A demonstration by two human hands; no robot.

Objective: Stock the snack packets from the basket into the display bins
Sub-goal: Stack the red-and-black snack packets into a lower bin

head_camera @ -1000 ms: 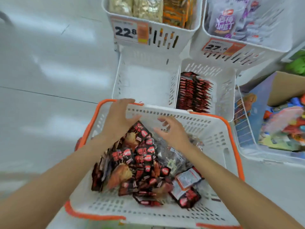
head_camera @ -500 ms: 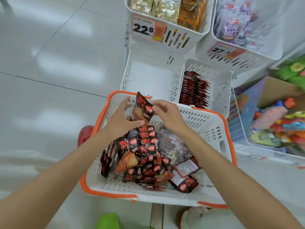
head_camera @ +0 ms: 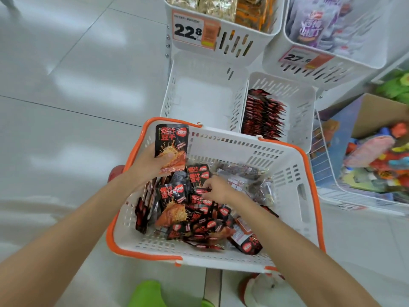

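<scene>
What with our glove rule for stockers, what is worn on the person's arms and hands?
Nothing visible. The left hand and right hand are ungloved, and both forearms are bare, with no sleeve, watch or band in view.

Price tag (head_camera: 188, 32) 22.8; second tag (head_camera: 296, 58) 27; packet (head_camera: 171, 147) 豆干.

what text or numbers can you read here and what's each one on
"22.8": left price tag on the upper left bin.
"27.": right price tag on the upper right bin; last digit blurred.
"爆汁豆干": held packet in the left hand; same on loose packets in the basket.
Purple packets: lettering too blurred; the small print on both tags is too small.
</scene>
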